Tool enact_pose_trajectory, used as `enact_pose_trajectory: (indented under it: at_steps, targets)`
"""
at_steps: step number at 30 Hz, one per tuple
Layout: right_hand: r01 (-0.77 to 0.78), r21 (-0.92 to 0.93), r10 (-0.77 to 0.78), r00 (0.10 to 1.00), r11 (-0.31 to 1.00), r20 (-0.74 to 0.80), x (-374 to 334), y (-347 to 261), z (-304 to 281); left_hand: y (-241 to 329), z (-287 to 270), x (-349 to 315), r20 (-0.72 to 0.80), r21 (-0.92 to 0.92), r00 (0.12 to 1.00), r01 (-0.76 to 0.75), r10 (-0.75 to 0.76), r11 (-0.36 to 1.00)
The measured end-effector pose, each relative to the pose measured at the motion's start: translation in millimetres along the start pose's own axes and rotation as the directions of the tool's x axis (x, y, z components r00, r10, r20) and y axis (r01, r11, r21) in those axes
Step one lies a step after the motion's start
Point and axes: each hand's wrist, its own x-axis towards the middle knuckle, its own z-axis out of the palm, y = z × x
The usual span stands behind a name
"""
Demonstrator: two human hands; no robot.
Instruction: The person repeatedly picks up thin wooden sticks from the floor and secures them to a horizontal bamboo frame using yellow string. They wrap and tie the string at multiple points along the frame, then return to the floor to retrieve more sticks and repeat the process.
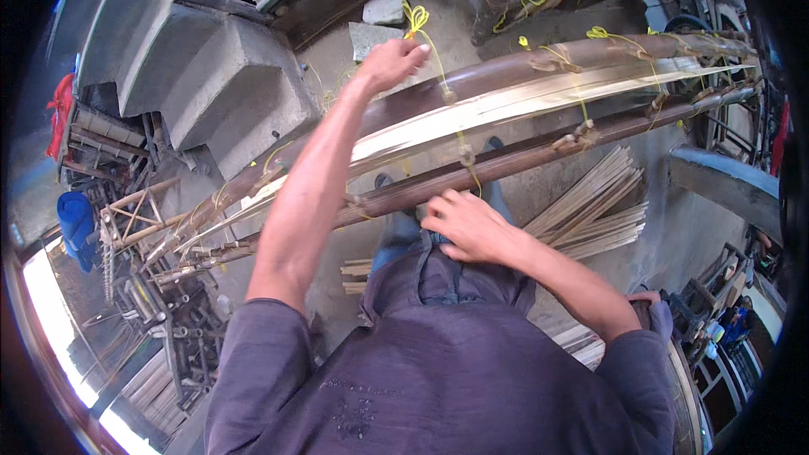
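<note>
My left hand (394,61) reaches out over the far pole (539,67), fingers curled together and pinching the yellow string (419,21) where it loops above the wood; I judge the grip is there to keep the cord taut against the binding. My right hand (470,223) rests near my body on the near pole (506,162), fingers loosely spread and pressing down on it, which I take as steadying the frame while the other hand works the cord. From the head view, the two dark poles run side by side from lower left to upper right, with pale split bamboo strips (522,105) lying between them, held by more yellow ties and small cross pieces along the length. Below the frame, on the concrete floor (691,236), a loose bundle of cut slats (590,211) lies fanned within reach of my right side. To the left stand concrete steps (211,59), and a blue bundle (77,223) sits among stacked bamboo pieces at the far left
</note>
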Motion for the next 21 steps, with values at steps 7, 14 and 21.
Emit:
enact_pose_trajectory:
  at_steps: [7, 14, 21]
  targets:
    - [-0.372, 0.926, 0.691, 0.651, -0.069, 0.313, 72.4, -53.0, 140.4, -45.4, -89.5, -140.8, -0.356, 0.167, 0.900, -0.203, 0.251, 0.965]
    - [-0.202, -0.309, 0.124, 0.960, 0.929, -0.252, 129.4, -194.1, -143.4, -89.8, -9.3, -226.4, -0.317, 0.326, 0.858, -0.301, 0.403, 0.896]
    - [-0.623, -0.132, 0.602, 0.780, 0.771, -0.172, 307.8, -39.2, -103.6, -105.1, 12.4, -207.4, -0.490, 0.411, 0.757, -0.236, 0.432, 0.880]
